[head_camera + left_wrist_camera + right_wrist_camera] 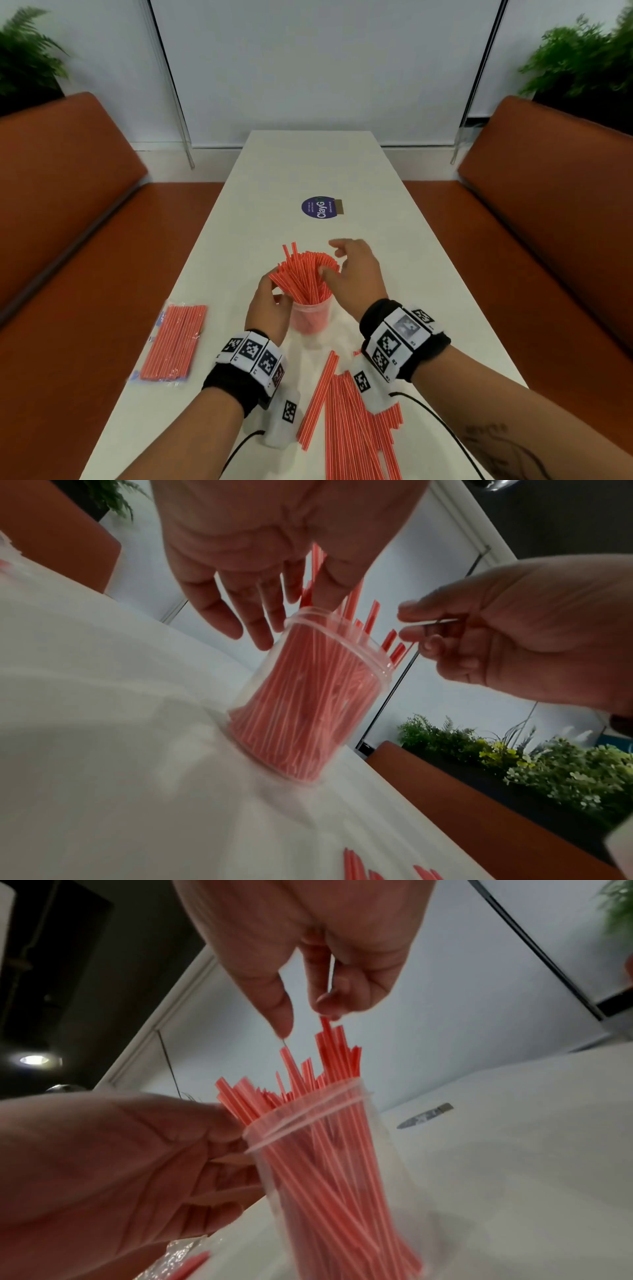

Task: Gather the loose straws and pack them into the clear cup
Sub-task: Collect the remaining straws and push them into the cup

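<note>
A clear cup (310, 320) (308, 710) (329, 1164) stands mid-table, packed with red straws (303, 277) that fan out above its rim. My left hand (274, 287) (263, 620) lies at the cup's left side with its fingers straight, touching the rim and the leaning straws. Just above and to the right of the straw tips hovers my right hand (332, 260) (304, 1020), with thumb and fingers loosely bent and nothing between them. A pile of loose red straws (342, 421) lies on the table near me, partly under my right wrist.
A sealed plastic packet of red straws (174, 342) lies at the white table's (308, 164) left edge. A round purple sticker (318, 207) sits farther back. Orange benches (68, 212) flank the table on both sides.
</note>
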